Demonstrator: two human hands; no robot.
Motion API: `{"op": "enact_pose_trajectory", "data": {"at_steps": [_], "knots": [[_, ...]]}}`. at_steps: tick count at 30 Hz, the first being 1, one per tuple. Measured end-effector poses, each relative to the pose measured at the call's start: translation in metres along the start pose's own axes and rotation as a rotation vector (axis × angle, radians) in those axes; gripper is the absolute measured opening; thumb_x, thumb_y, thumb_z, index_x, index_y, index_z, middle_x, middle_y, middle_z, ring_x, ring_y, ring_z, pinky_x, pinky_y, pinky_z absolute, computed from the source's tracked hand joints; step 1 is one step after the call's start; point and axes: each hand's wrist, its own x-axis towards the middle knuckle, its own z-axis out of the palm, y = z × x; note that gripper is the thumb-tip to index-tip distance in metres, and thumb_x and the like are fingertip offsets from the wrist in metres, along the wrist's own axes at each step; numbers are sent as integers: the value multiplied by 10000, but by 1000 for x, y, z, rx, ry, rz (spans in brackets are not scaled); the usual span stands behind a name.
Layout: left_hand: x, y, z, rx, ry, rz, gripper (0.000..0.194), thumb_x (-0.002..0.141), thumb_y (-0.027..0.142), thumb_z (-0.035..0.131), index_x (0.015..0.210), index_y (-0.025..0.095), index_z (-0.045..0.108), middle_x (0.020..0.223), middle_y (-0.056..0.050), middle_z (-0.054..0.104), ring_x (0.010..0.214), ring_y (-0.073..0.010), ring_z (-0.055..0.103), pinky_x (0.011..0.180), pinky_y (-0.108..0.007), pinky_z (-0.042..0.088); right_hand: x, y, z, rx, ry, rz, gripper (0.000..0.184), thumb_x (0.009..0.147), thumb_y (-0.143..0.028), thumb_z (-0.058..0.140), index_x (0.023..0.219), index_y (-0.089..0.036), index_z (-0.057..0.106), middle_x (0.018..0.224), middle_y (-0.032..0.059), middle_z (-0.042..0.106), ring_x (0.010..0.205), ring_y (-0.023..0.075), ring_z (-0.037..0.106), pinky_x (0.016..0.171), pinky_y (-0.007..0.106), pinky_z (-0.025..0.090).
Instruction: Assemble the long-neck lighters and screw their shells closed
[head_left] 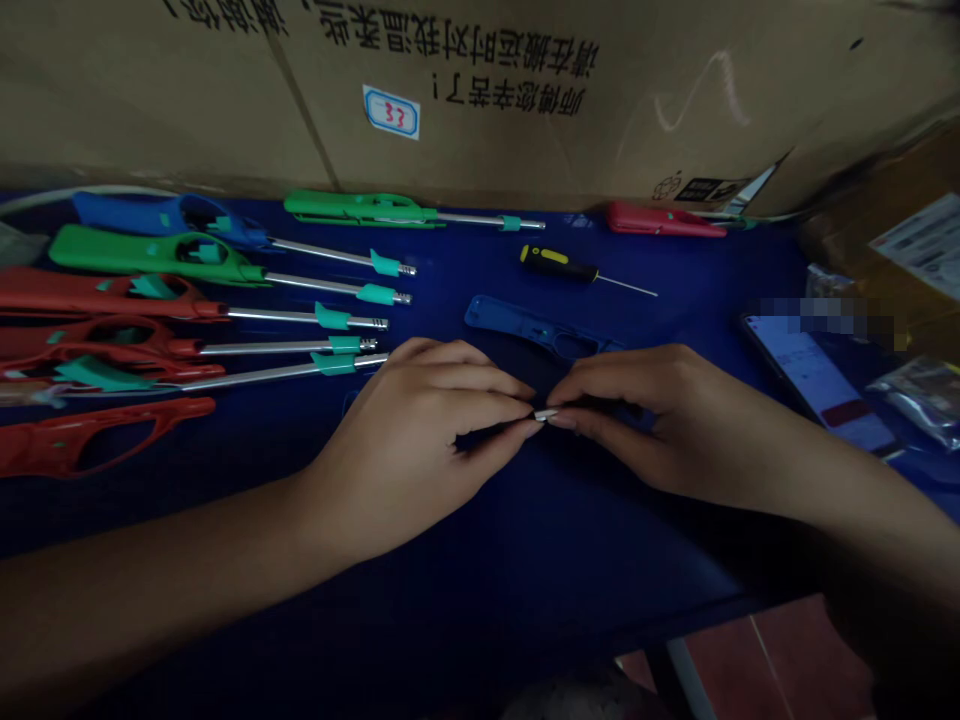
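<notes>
Between the fingertips of both hands shows a small whitish piece (545, 414), too small to identify. My left hand (442, 430) pinches its left end with thumb and fingers. From the other side, the thumb and index finger of my right hand (660, 410) close on its right end. Just behind the hands lies a blue plastic lighter half-shell (517, 318), partly covered by the right hand. Farther back rests a black and yellow screwdriver (559, 262), its shaft pointing right.
Several long-nosed lighters, among them a green one (142, 255) and a red one (112, 295), lie at the left. A red half-shell (97, 435) lies nearest. A cardboard box (480, 130) walls off the back. At the right are a phone (817, 385) and plastic bags (926, 400).
</notes>
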Motion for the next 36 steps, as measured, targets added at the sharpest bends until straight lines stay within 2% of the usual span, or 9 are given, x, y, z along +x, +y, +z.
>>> {"op": "enact_pose_trajectory", "data": {"at_steps": [6,12,17,26,36], "knots": [[-1,-4,1,-2,30,18,76,926,257,712,934,274,786,1029,55,800,959,-165,720,860,-349,478,0,-1,0,-11,21,-6,156,996,-264,570,941,-225,711,954,13,760,822,147,692,727,274,482],[-1,-6,1,-35,-8,-7,61,899,287,749,946,283,788,1041,55,797,966,-165,717,863,-343,484,1,-2,4,-9,3,-74,132,989,-213,572,1012,-215,702,996,21,748,894,155,687,796,283,487],[2,-5,3,-47,-61,-19,65,909,249,731,933,279,783,1035,54,793,973,-164,706,877,-339,489,1,-2,4,-4,19,-67,101,977,-208,582,1008,-209,678,1005,39,732,914,171,679,800,288,489],[2,-5,7,-61,-58,-31,95,894,207,733,920,275,794,1010,46,799,931,-172,702,853,-346,505,2,1,2,17,25,-74,138,970,-182,562,989,-210,696,1003,58,726,909,187,676,813,320,512],[3,-2,8,-79,-61,-1,105,893,163,704,896,218,793,991,10,798,934,-181,699,830,-343,536,2,5,6,2,7,-40,96,915,-128,620,962,-185,681,918,23,682,852,154,653,756,278,473]]}}
